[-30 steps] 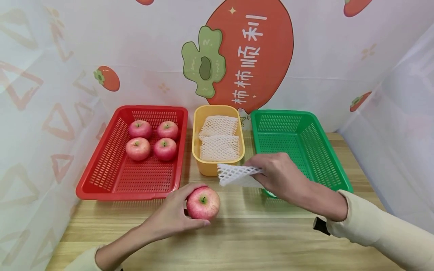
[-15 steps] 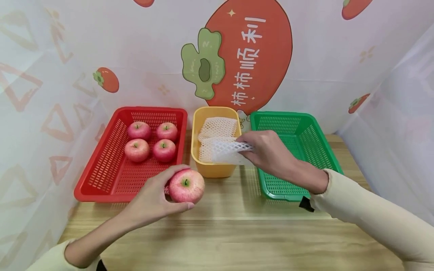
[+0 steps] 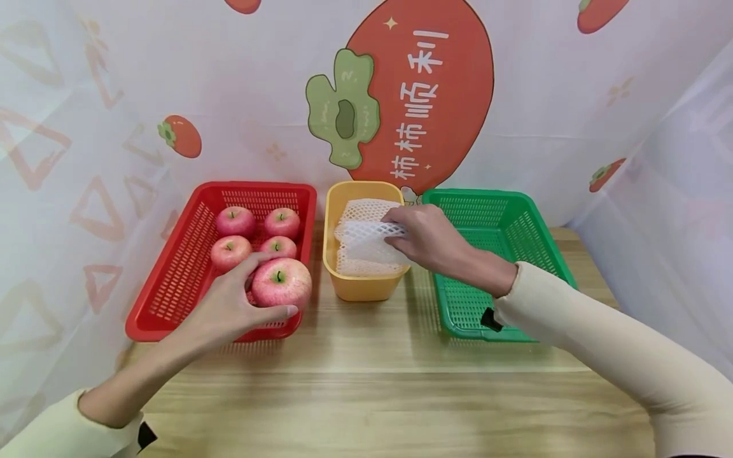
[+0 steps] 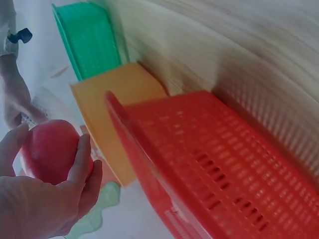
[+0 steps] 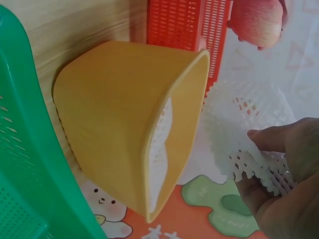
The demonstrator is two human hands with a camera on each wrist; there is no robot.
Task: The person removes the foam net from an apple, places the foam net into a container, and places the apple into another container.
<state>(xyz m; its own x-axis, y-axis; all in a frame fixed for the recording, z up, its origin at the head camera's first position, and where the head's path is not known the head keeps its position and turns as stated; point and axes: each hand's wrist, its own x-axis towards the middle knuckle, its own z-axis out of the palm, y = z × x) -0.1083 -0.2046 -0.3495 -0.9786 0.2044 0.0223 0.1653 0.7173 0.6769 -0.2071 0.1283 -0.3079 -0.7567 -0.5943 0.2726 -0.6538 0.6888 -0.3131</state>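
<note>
My left hand (image 3: 229, 305) grips a red apple (image 3: 282, 283), fingers and thumb round its sides, above the front right corner of the red basket (image 3: 143, 318). In the left wrist view the same apple (image 4: 50, 152) sits in the curled fingers. My right hand (image 3: 429, 238) pinches a white foam net sleeve (image 3: 366, 245) by its right end, over the yellow bin (image 3: 366, 289). The right wrist view shows thumb and fingers closed on the net's edge (image 5: 249, 124), outside the bin's mouth. More foam nets (image 3: 372, 208) lie inside the bin.
Several apples (image 3: 235, 221) rest in the red basket, one partly covered by the held apple. A green basket (image 3: 481, 334) stands to the right of the bin. All three containers stand on a wooden table (image 3: 401, 407) before a printed backdrop (image 3: 229, 76).
The left hand has carried the apple up and left, from over the table to the red basket's corner. The right hand has moved the foam net left, from beside the green basket to over the bin.
</note>
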